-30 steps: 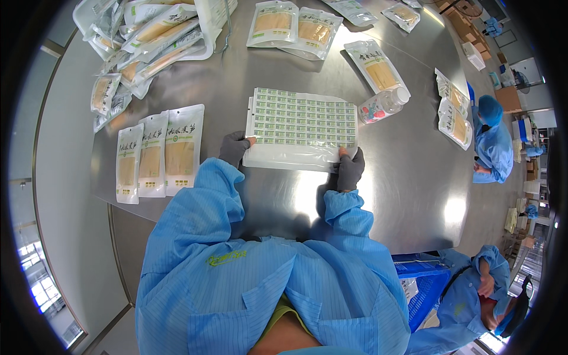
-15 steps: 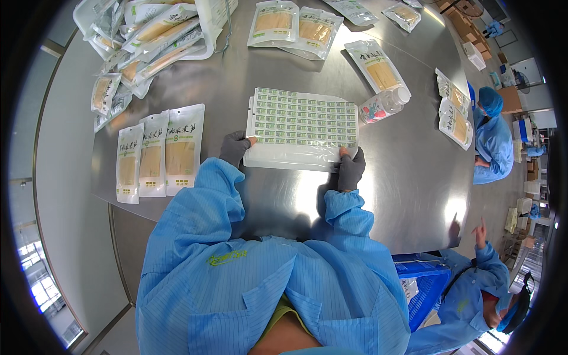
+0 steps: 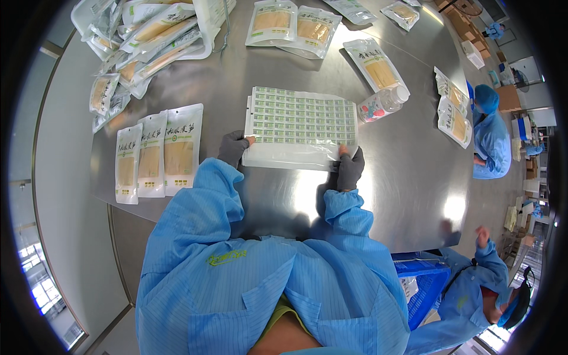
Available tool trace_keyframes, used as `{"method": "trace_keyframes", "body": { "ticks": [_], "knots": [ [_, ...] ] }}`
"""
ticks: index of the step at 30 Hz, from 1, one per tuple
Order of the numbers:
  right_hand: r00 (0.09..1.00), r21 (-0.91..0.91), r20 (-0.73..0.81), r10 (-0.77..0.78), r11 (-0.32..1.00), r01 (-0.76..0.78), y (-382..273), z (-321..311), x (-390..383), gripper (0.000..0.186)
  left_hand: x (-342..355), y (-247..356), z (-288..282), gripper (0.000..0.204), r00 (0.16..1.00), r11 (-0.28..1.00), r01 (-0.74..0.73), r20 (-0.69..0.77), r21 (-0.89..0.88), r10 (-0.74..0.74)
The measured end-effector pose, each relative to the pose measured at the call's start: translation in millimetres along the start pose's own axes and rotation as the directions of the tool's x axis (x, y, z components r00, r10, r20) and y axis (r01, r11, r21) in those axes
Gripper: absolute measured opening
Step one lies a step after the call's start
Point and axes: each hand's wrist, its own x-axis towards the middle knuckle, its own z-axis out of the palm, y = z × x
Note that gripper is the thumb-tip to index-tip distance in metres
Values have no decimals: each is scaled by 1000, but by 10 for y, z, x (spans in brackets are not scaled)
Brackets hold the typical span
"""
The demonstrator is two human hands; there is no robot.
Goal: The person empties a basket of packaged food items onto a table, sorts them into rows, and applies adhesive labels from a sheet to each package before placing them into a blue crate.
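Observation:
A sheet of small green-and-white labels lies in front of me on the steel table, over a glossy white layer whose kind I cannot make out. My left hand, in a dark grey glove with bare fingertips, grips its lower left edge, thumb on top. At the lower right corner my right hand, gloved alike, pinches the edge with its thumb; the fingers beneath are hidden. Just past the sheet's right side lies a clear bottle with a white cap, its end against a flat white pouch.
Three overlapping pouches lie on the left. Behind them a white basket overflows with more pouches. Others lie along the far side and the right edge. A blue crate and a co-worker are at lower right.
My hands and the label sheet stay almost where they were. At lower right the co-worker's raised hand has lowered slightly and its pointing finger has curled in.

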Motion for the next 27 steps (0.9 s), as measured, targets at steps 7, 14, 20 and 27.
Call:
{"method": "trace_keyframes", "body": {
  "ticks": [7, 14, 20, 27],
  "knots": [
    [948, 439, 169, 269, 841, -317, -81, -99, 8, 26, -64, 16, -67, 27, 999, 992, 21, 38, -124, -16],
    [978, 177, 71, 197, 962, -207, -102, -359, 119, 25, -84, -3, -150, 26, 1000, 982, 8, 0, -191, -8],
    [960, 67, 122, 254, 963, -263, -269, -380, -1, 28, 25, -162, -380, 27, 995, 994, -88, -56, -67, 84],
    [973, 115, 144, 182, 973, -199, -113, -356, -21, 30, -54, -133, -433, 29, 989, 995, -77, -133, -58, 69]
  ]
}}
